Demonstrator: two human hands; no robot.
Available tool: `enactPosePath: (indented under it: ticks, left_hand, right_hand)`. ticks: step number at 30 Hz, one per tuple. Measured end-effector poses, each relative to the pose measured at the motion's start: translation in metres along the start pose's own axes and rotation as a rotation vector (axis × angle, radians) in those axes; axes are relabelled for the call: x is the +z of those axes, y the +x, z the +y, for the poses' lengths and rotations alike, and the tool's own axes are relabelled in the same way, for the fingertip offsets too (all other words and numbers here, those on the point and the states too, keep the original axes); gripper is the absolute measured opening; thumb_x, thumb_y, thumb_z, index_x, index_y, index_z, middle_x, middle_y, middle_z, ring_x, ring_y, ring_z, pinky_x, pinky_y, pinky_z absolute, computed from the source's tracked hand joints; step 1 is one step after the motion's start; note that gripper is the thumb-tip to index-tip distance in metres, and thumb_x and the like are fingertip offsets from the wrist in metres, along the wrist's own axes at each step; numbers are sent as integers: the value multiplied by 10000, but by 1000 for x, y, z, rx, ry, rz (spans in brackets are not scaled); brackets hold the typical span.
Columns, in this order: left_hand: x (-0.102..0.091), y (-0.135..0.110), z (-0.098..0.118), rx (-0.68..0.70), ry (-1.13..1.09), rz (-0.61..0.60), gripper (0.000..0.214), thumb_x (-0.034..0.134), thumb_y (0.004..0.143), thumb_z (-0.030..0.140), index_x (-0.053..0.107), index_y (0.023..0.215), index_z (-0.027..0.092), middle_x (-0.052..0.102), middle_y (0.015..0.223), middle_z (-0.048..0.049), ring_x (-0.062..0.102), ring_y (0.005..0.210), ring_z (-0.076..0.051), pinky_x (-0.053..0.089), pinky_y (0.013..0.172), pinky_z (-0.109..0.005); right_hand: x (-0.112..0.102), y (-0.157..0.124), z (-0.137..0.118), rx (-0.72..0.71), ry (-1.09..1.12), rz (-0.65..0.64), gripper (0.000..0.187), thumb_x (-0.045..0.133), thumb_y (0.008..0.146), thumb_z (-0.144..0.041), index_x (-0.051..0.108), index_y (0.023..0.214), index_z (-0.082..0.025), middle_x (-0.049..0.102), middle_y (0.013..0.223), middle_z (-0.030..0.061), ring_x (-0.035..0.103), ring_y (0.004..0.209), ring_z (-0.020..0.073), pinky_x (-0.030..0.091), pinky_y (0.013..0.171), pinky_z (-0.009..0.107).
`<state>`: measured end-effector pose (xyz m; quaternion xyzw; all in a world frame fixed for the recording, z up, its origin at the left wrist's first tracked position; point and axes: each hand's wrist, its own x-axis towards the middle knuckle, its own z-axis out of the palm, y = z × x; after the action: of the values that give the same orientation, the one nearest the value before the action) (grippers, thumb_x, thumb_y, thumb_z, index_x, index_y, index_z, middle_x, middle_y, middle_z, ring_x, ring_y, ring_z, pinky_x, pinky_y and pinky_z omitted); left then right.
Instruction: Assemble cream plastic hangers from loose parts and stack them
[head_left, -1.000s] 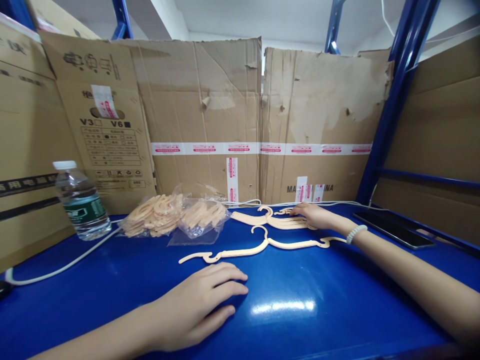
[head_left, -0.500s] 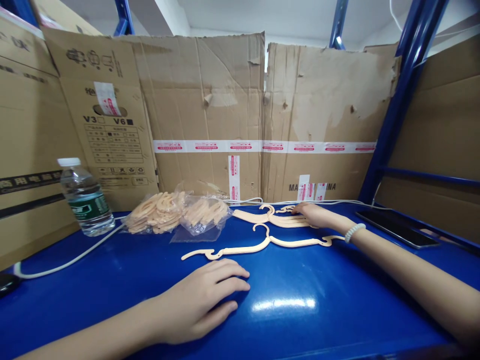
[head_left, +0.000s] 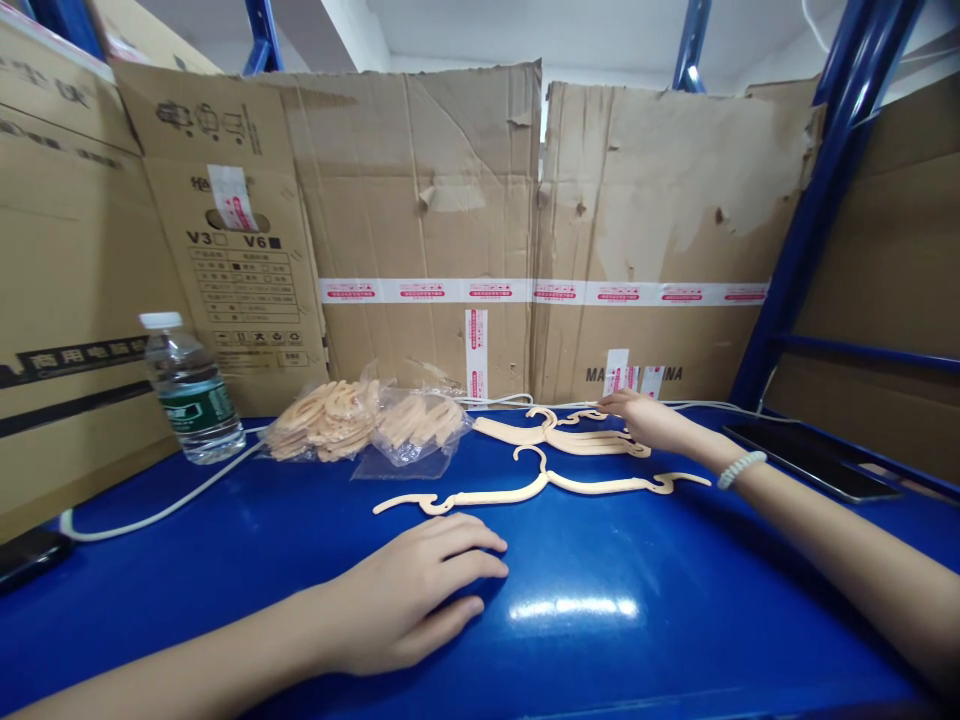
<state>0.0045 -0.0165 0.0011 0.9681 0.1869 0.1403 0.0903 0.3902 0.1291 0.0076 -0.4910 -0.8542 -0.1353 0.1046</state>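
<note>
My left hand [head_left: 427, 590] rests palm down on the blue tabletop [head_left: 675, 620], its fingers spread and nothing in them. Just beyond it lies a cream clothes hanger [head_left: 499, 495] with its hook up and a curved end piece on each side. My right hand [head_left: 652, 422] reaches over the hanger parts behind, its fingers stretched out and its palm hidden. Below it are stacked hanger arms [head_left: 589, 441], with another arm [head_left: 510, 432] to their left. A small curved hanger piece [head_left: 581, 417] lies by the right fingertips; I cannot tell whether they touch it.
Clear plastic bags with cream hanger parts [head_left: 326, 422] and curved pieces [head_left: 420, 425] lie at the back left, beside a water bottle [head_left: 191, 395]. A phone [head_left: 810, 460] lies at right, a dark device [head_left: 30, 558] at left. A white cable [head_left: 150, 527] and cardboard [head_left: 420, 230] border the surface.
The view has turned slightly left, so everything sits further right. My right hand has lifted and drawn back a little from the hanger parts. My left hand stays on the tabletop.
</note>
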Motion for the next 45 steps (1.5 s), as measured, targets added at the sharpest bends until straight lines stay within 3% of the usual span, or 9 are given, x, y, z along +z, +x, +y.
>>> enactPosePath:
  ticks: [6,11,17,21,23,28,33,40,45]
  left_hand:
    - [0,1,1,4,-40,30,335,484,893,133,555,1208,220,590,1257,-100,545,1162,-240,437,1018,-407]
    - [2,1,4,5,-168,48,368,515,879,119,541,1231,224,586,1255,-88,534,1175,-216,434,1023,-357]
    - [4,-3,1,-75,-273,23,571,598,865,209,381,1390,264,469,1406,-79,434,1296,-244,363,1095,-419]
    - [8,-6,-2,-81,-324,68,810,652,832,235,167,1475,326,231,1546,-73,246,1406,-291,299,1124,-502]
    - [11,-5,-1,-72,-389,113,805,647,829,206,173,1468,330,189,1550,-79,271,1391,-286,362,1096,-475]
    - [14,-4,1,-110,-535,229,655,608,841,132,314,1398,311,359,1415,-83,441,1262,-227,451,1037,-412]
    - [17,-3,-1,-190,-786,343,377,550,914,211,484,1278,282,351,1384,-81,506,1181,-227,504,974,-403]
    - [18,3,-7,-252,-993,417,366,624,887,295,550,1245,279,484,1289,-89,511,1152,-277,529,892,-430]
    - [15,3,-6,-246,-1085,443,368,606,892,291,570,1258,285,405,1394,-84,501,1146,-280,546,854,-396]
  right_hand:
    - [-28,-7,-20,-62,192,229,484,371,801,-52,665,1159,-190,608,1162,127,557,1085,265,459,970,436]
    - [-47,-15,-74,-128,583,312,328,456,891,-231,664,1145,-233,564,1136,105,559,1099,248,462,981,430]
    - [-44,-29,-151,-260,1247,98,339,556,913,-287,591,1250,-280,515,1206,72,589,1114,212,502,963,387]
    - [-38,-41,-177,-340,1332,-32,392,566,911,-214,541,1291,-307,502,1312,69,539,1187,211,476,994,404]
    - [-37,-45,-181,-367,1333,-68,451,583,894,-182,507,1313,-329,472,1355,62,546,1171,206,480,984,409]
    - [-38,-46,-178,-383,1383,-191,535,625,872,-173,454,1356,-322,446,1409,67,527,1198,209,467,992,406]
    - [-38,-43,-177,-389,1406,-223,549,619,883,-189,425,1381,-314,406,1452,62,474,1252,213,435,1024,421]
    - [-38,-41,-176,-372,1485,-245,561,630,889,-215,417,1392,-342,357,1498,51,443,1290,222,412,1040,427]
    - [-34,-43,-178,-307,1471,-218,550,630,893,-271,411,1396,-307,435,1437,74,461,1271,218,404,1043,430]
